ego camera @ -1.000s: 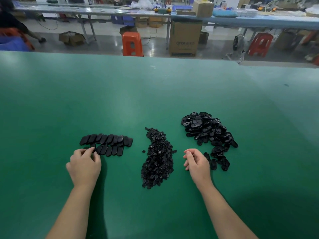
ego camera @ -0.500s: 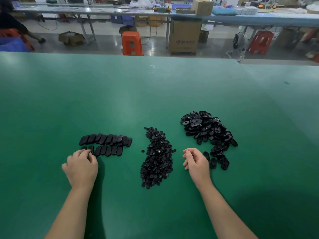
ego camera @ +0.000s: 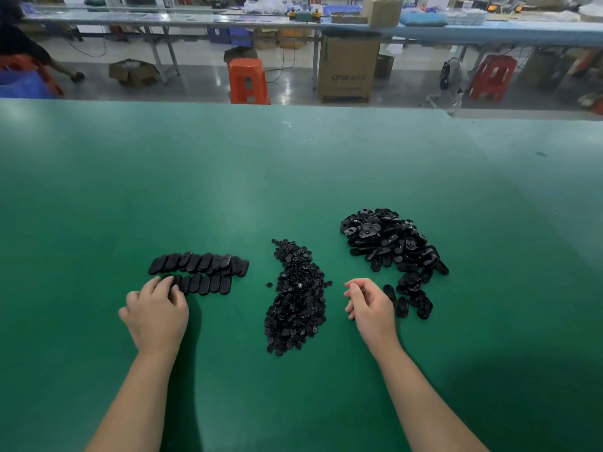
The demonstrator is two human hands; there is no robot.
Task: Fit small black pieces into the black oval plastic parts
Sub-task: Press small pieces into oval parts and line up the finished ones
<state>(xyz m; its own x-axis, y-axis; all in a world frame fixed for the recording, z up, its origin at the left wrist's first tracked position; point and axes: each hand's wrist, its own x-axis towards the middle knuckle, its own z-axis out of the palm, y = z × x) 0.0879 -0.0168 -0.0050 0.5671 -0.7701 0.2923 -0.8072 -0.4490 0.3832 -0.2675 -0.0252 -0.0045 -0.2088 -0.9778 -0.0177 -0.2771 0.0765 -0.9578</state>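
Three groups lie side by side on the green table (ego camera: 293,164).
Two rows of black oval plastic parts (ego camera: 199,272) left, heap of small black pieces (ego camera: 297,301) between, loose pile of black oval plastic shells (ego camera: 391,243) right.

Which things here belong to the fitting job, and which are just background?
Job:
- rows of oval parts, left hand touching them
- pile of small black pieces
- loose heap of oval parts
- right hand, loosely curled, empty

Background:
- orange stool
- cardboard box
- red stool
- far workbench
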